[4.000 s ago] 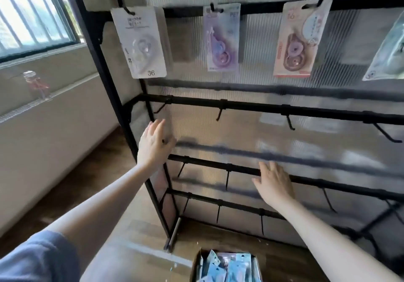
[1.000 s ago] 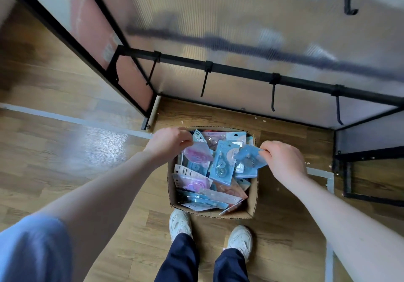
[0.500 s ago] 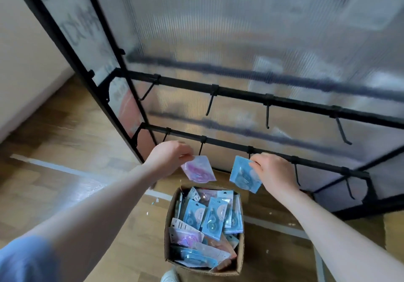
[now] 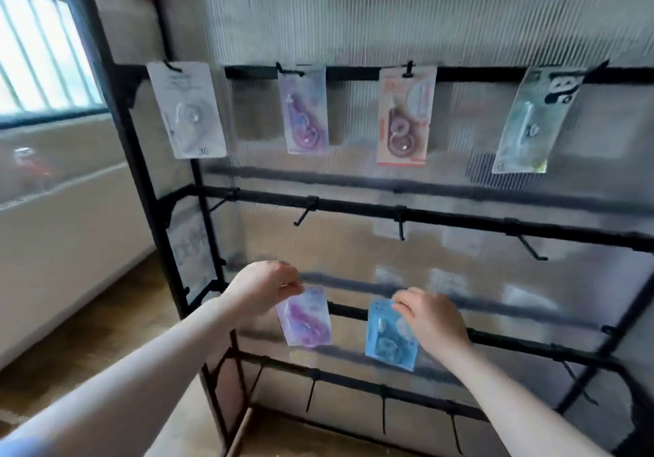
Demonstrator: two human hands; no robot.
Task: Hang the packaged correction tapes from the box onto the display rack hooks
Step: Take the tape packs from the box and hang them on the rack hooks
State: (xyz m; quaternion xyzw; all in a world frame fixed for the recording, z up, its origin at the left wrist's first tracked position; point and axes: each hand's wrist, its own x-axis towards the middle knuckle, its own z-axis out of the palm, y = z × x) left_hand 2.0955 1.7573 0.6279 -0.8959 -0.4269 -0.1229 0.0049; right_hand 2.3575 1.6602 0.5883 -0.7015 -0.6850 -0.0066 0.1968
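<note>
My left hand (image 4: 263,292) pinches the top of a purple correction tape pack (image 4: 307,318), which hangs below my fingers. In my right hand (image 4: 433,318) a blue correction tape pack (image 4: 387,338) is pinched by its upper edge. Both packs are in front of the black display rack (image 4: 460,215), about level with its third bar. The second bar's hooks (image 4: 306,210) are bare. On the top bar hang several packs: white (image 4: 187,109), purple (image 4: 305,111), pink (image 4: 405,115) and pale green (image 4: 531,125). The box is out of view.
The rack's black upright post (image 4: 116,109) stands at the left, with a ribbed translucent panel behind the bars. A barred window (image 4: 39,45) and a low wall ledge lie to the left. Wooden floor (image 4: 88,343) shows below.
Both hands rose from just above the box, each carrying its pack, up to the rack's third bar. My view tilted up, so the box dropped out of sight and the top row appeared.
</note>
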